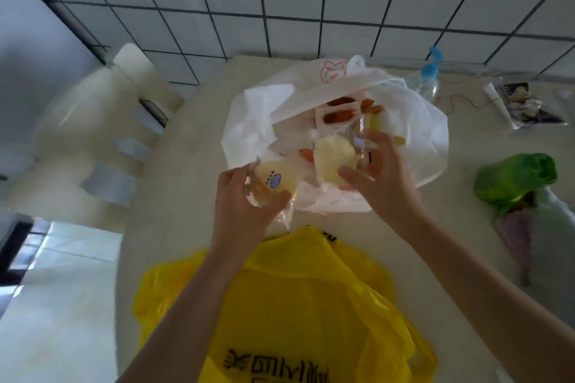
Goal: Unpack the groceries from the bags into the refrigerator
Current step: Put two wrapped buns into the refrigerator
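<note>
Clear film crinkles in both grips. The left hand [245,196] curls thumb and fingers round a wrapped bun [275,182], pale yellow with a round blue label, held just over the near lip of the white bag [249,121]. The right hand [378,177] pinches a second bun [334,162] of the same sort, thumb on its near edge and fingers spread over a clear packet behind it; whether that further packet is truly gripped I cannot tell. Both buns sit at the bag's mouth, not yet clear of it.

By their look they are light, soft and easily squashed, and the film is probably slippery. A good hold would seem to be a loose cradle round the body, or a pinch on the sealed film edge, rather than a squeeze on the middle.

Deeper in the bag lie more packets with orange-brown pieces [339,112], so plenty is left to unpack. The bag stands open on the tabletop [186,196]. Nearer the person lies a flattened yellow bag [295,305]; to the right a green bag [516,177] and, further back, a bottle [427,81] with a blue cap. No refrigerator is in view.
</note>
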